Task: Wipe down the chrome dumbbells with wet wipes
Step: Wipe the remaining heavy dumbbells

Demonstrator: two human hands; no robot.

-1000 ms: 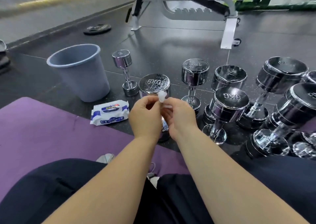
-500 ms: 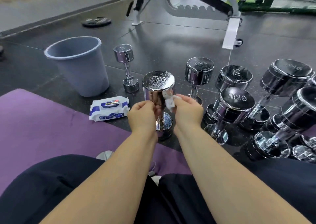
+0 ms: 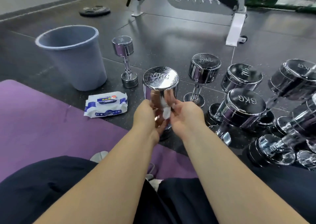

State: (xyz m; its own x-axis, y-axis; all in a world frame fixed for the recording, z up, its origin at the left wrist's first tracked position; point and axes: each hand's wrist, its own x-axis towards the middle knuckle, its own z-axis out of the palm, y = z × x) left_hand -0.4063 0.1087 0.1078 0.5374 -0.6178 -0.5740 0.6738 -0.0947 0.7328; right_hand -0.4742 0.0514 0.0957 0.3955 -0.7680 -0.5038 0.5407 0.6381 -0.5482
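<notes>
head view: wiping 8kg dumbbell (image 3: 160, 80), wipe (image 3: 166, 113) pinched in right hand (image 3: 186, 114), hold of left hand (image 3: 144, 116) unclear; seemingly leaving dumbbells (image 3: 244, 104) right of it.

8KG dumbbell (image 3: 160, 82): polished chrome, mirror-glossy, top face finely streaked. Other dumbbells (image 3: 246, 104): same bright chrome. Wipe (image 3: 166, 113): white, soft, crumpled sheet. Bin (image 3: 73, 61): smooth matt grey-blue plastic. Wipe pack (image 3: 106, 106): glossy printed plastic film, creased. Mat (image 3: 34, 121): purple, matt. Floor (image 3: 171, 41): dark speckled rubber, dull sheen. Trousers (image 3: 51, 189): dark matt cloth.
</notes>
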